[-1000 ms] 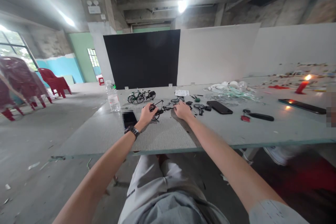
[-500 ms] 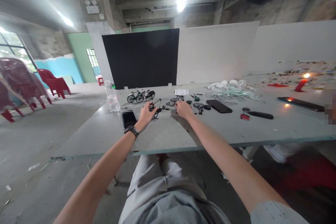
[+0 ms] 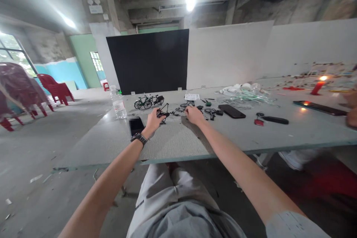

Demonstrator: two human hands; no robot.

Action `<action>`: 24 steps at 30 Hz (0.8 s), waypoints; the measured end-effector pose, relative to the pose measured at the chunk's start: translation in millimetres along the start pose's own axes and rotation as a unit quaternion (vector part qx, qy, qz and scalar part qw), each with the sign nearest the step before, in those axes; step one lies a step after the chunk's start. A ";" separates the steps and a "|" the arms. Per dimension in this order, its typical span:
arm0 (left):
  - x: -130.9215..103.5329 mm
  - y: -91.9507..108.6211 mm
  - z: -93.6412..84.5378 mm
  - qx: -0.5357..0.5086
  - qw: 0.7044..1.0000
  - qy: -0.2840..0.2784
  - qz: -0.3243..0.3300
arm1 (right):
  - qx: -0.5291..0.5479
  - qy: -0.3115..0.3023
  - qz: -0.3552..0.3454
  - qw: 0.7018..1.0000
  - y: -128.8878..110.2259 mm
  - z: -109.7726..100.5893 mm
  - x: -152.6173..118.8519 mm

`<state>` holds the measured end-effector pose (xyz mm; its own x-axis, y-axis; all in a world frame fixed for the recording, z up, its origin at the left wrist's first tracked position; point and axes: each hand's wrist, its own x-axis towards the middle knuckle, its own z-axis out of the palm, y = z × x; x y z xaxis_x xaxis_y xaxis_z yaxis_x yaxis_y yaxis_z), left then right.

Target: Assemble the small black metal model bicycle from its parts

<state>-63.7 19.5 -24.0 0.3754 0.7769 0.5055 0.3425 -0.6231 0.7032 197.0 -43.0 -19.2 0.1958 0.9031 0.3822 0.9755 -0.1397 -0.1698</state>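
Observation:
My left hand (image 3: 152, 120), with a watch at its wrist, is closed around one side of a small black model bicycle frame (image 3: 164, 113), partly built, just above the table. To the right, my right hand (image 3: 194, 115) is down among small black parts (image 3: 179, 110), its fingertips pinched together. Whatever sits between those fingers is hidden. Behind my left hand stand a green model bicycle (image 3: 143, 102) and a black model bicycle (image 3: 158, 99). A phone (image 3: 136, 125) lies beside my left wrist.
A water bottle (image 3: 119, 106) stands at the left. Right of my right hand lie loose bicycle parts (image 3: 212, 112), a black phone (image 3: 231, 111) and a dark-handled tool (image 3: 275, 120). Plastic bags (image 3: 245, 91) are heaped behind. A lit red candle (image 3: 318, 86) and another person's hand (image 3: 351, 117) are farther right.
My left hand has tipped the model bicycle frame slightly and keeps hold of it. My right hand has barely moved. At the right edge, the other person's hand has shifted. The view has turned a little.

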 end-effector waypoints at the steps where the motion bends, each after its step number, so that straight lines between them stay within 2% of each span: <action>1: -0.9 -0.4 0.0 0.001 1.000 -0.007 0.004 | 0.003 -0.002 0.001 1.000 0.3 0.0 0.3; 5: -3.1 -0.4 1.2 -0.002 0.999 -0.032 0.021 | 0.010 -0.001 0.002 1.000 2.2 2.0 2.3; 15: -1.8 3.9 0.7 0.005 0.999 -0.024 0.023 | 0.017 0.009 -0.007 1.000 0.9 1.7 1.0; 20: 0.5 2.4 3.6 -0.020 0.999 0.007 0.024 | 0.018 0.003 -0.036 0.999 -3.6 -2.4 -1.7; 24: 1.5 0.5 4.7 -0.007 1.000 0.015 0.023 | 0.025 0.029 -0.096 0.995 -18.3 -11.6 -8.1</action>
<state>-59.0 19.9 -25.2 0.3641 0.7503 0.5517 0.3135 -0.6566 0.6860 178.7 -52.5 -8.6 0.0133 0.8864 0.4628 0.9896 0.0547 -0.1334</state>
